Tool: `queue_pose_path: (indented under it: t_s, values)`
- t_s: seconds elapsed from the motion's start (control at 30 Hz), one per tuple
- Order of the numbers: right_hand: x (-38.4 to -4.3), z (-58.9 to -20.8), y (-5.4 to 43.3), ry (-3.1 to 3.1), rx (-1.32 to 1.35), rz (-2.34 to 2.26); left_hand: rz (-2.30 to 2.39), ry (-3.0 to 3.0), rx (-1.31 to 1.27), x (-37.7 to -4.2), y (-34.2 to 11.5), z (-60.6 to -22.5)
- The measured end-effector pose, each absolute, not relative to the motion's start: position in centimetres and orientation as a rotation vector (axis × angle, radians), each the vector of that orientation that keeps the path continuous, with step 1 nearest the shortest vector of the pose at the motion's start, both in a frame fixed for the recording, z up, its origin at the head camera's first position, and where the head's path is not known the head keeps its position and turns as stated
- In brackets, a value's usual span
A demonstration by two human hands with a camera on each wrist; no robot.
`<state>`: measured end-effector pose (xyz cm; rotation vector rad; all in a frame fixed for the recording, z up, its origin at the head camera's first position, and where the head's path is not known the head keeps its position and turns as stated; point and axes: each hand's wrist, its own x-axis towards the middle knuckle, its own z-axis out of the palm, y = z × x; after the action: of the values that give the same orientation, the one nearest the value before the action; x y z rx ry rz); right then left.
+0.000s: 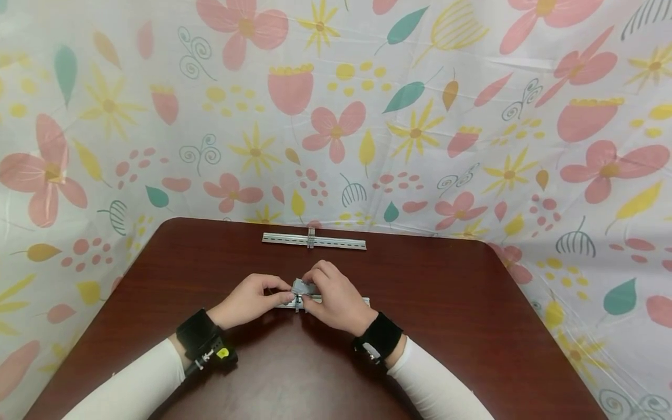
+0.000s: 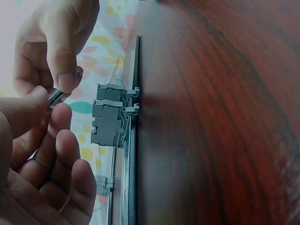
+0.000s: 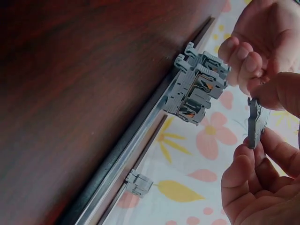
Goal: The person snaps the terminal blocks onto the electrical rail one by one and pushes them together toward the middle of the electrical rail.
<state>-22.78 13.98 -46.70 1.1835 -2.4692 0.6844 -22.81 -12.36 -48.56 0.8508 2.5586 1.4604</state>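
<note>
A thin grey terminal block [image 3: 255, 123] is held up between both hands. My right hand [image 1: 336, 296] grips it between thumb and fingers [image 3: 239, 168]. At its other end, the thumb and forefinger of my left hand [image 1: 257, 297] pinch it, as the left wrist view shows; the left hand's other fingers [image 2: 68, 147] are loosely bent. Just beyond the hands lies a metal DIN rail [image 2: 132, 183], partly hidden by them in the head view. Two or more grey terminal blocks [image 2: 107, 124] sit side by side on that rail, showing orange parts in the right wrist view.
Farther back on the dark red-brown table [image 1: 420, 326] lies a second DIN rail [image 1: 341, 242] with a small group of grey terminal blocks [image 1: 311, 238] on it. A flower-printed cloth [image 1: 336, 87] hangs behind the table and along its sides.
</note>
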Motion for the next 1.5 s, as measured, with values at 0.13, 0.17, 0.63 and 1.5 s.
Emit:
queue_pose_path:
  t_s: [0.13,0.17,0.63,1.5]
  values:
    - [-22.61,-46.61,13.88,-2.497,1.180,0.696,1.463,2.555,0.854,-22.73,-12.36,-48.48]
    - [-22.55,-46.57,13.85,-2.512,1.175,0.700,1.462,2.555,0.853,-22.71,-12.35,-48.46]
    - [-22.10,-45.99,13.70,-2.691,0.996,1.147,1.450,2.549,0.834,-22.63,-12.52,-48.19]
    - [-22.31,-46.36,14.12,-2.863,1.223,1.082,1.359,2.500,0.883,-22.29,-12.19,-48.67]
